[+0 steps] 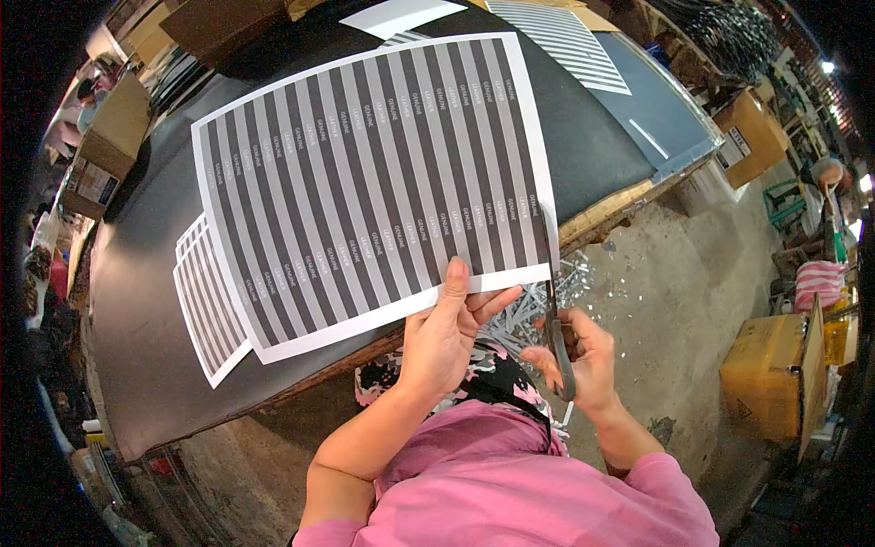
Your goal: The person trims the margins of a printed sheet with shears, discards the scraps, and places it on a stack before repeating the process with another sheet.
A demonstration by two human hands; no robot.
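Observation:
My left hand [444, 339] grips the near edge of a large printed sheet [365, 196], thumb on top and fingers underneath. Dark and light grey stripes with small "GENUINE LEATHER" lettering cover the sheet, inside a white border. In my right hand [583, 356] is a pair of dark scissors [559, 351], fingers around the handles. Their blades point away from me along the sheet's right white border, at the near right corner. Partly under the sheet on the left lies a smaller striped sheet [205, 301].
The dark tabletop [137, 365] carries another striped sheet [570, 41] and a white sheet [401, 16] at the far side. Paper strips [519, 319] litter the floor by my lap. Cardboard boxes [761, 378] stand to the right. People sit at the far left and far right.

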